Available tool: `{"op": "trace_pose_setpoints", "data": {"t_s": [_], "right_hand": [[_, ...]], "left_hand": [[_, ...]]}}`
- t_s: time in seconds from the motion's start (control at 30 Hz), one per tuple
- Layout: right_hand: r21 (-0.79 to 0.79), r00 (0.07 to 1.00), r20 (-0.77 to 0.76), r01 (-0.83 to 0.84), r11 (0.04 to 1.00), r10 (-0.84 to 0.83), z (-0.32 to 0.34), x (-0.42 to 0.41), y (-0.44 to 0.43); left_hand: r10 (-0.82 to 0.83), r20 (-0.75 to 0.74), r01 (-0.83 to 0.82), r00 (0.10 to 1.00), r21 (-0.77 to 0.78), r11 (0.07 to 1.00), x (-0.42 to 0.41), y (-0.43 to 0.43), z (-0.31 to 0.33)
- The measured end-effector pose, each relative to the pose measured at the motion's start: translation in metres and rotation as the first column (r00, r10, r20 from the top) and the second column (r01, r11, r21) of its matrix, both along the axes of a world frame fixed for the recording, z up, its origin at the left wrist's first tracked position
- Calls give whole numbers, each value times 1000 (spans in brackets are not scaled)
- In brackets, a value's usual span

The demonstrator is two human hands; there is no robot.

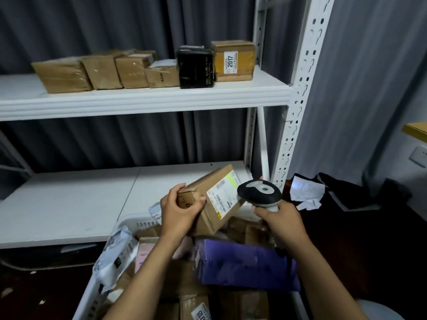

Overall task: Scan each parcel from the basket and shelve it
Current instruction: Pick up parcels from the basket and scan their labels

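1. Nearest the camera sits the white plastic basket, heaped with parcels; a purple padded mailer lies across its right half, grey poly bags spill over its left rim, and brown cartons fill the rest, one at the basket's near edge bearing a label with a partly cut-off number.
2. Above the basket's far end, the left hand is clamped on the near end of a brown cardboard parcel; the thumb lies over its top edge and the fingers wrap the side; the parcel is held clear of the basket, tilted, its white shipping label facing up and right.
3. Just right of that parcel, the right hand is wrapped tight round the handle of a handheld barcode scanner; the scanner's black-and-grey head sits right beside the label, though whether it touches the carton I cannot tell.
4. Beyond the basket runs the lower white shelf of the rack; the basket's far rim overlaps its front edge.
5. Right of the basket, on the dark floor, lie crumpled white papers and black wrapping.
6. Farther up from the basket, the upper shelf carries a row of shelved parcels; four brown cartons, then a black box, then a taped carton labelled 2017 at the right end, near the white perforated upright; grey curtains hang behind.
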State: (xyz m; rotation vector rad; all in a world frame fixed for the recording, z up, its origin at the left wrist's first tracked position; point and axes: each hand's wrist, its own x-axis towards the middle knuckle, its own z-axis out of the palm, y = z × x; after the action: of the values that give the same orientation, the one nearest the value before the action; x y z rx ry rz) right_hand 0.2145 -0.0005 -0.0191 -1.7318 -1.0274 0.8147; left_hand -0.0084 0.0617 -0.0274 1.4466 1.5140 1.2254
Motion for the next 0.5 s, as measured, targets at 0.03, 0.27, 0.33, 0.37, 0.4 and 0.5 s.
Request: {"op": "trace_pose_setpoints", "data": {"t_s": [0.03,0.27,0.33,0.37,0.4,0.5], "right_hand": [[21,1000,-2,1,1000,-1,3,-5,-2],[201,941,-287,-124,972,180,31,-29,-30],[225,938,-289,-125,966,189,34,-36,-33],[233,941,-286,-116,966,182,36,-42,-35],[236,943,-286,-102,966,170,37,-46,-35],[225,951,-275,-78,971,140,38,-58,-34]], "left_hand": [[-9,61,8,998,8,1000,-5,-9,3],[-68,385,110,920,-88,990,-38,-46,16],[-5,410,57,912,-115,992,-40,-49,19],[34,418,25,908,-134,991,-41,-50,21],[54,421,11,905,-151,988,-42,-51,22],[-28,422,102,906,-153,983,-48,-58,18]]}}
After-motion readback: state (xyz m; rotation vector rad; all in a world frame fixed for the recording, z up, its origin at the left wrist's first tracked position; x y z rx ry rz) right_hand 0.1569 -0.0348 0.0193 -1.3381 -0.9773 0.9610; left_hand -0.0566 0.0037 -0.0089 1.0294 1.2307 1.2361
